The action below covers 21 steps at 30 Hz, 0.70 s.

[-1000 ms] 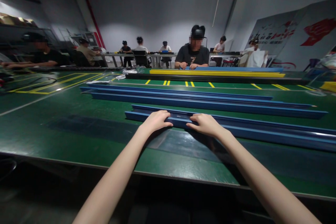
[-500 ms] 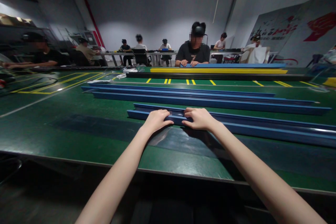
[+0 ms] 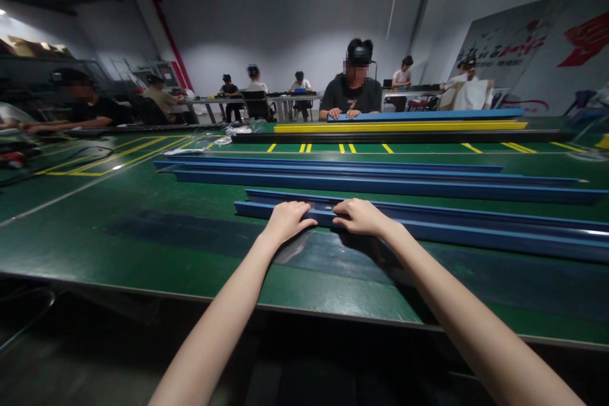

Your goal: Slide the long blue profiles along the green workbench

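Note:
A long blue channel strip (image 3: pixel 451 229) lies across the green table, its open side up. Over its near wall, toward its left end, my left hand (image 3: pixel 288 221) is closed, fingers inside the channel and thumb on the front face. A short gap to the right, my right hand (image 3: pixel 361 217) grips the same wall in the same way. Between the hands something clear and shiny shows inside the channel; I cannot make out what it is. Under my wrists a long transparent film strip (image 3: pixel 333 260) lies flat on the table, partly hidden by my forearms.
Beyond lie more blue channel strips (image 3: pixel 380 184), then a black strip (image 3: pixel 404 137) and a yellow strip (image 3: pixel 399 128). Across the table a person (image 3: pixel 352 92) has both hands on another blue strip (image 3: pixel 428 115). Crumpled clear plastic (image 3: pixel 242 129) lies at the far left. The green table's near edge (image 3: pixel 214 297) runs below my arms.
The view has shifted slightly. My right hand has moved a little closer to the left along the channel wall; both hands keep their grip.

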Each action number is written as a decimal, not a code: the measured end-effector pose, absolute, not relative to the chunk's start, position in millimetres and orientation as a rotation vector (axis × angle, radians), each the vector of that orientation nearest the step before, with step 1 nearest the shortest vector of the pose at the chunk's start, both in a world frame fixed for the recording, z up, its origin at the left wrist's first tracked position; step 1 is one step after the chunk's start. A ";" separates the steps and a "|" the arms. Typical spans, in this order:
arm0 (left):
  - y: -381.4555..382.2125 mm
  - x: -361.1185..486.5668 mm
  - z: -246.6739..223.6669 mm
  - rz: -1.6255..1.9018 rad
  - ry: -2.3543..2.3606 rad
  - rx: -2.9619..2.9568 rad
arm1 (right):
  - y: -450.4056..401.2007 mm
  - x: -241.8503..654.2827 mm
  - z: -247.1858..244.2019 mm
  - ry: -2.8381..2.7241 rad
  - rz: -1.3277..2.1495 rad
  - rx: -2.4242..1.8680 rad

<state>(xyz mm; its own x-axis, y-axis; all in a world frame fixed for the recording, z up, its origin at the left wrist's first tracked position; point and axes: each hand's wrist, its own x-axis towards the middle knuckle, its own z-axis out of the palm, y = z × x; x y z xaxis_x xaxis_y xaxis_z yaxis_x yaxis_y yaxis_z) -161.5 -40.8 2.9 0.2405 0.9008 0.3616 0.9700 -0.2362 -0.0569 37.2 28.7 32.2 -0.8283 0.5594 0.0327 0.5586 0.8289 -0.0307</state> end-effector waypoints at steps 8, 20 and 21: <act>-46.4 -155.8 2.9 -0.383 -1.710 -2.314 | 21.0 46.8 36.5 -2.986 0.077 -0.910; -47.5 -140.3 1.7 -0.376 -1.587 -2.402 | 16.9 63.8 42.1 -3.040 0.023 -0.959; -47.5 -140.2 2.1 -0.385 -1.579 -2.413 | 16.2 63.3 42.8 -3.039 0.017 -0.976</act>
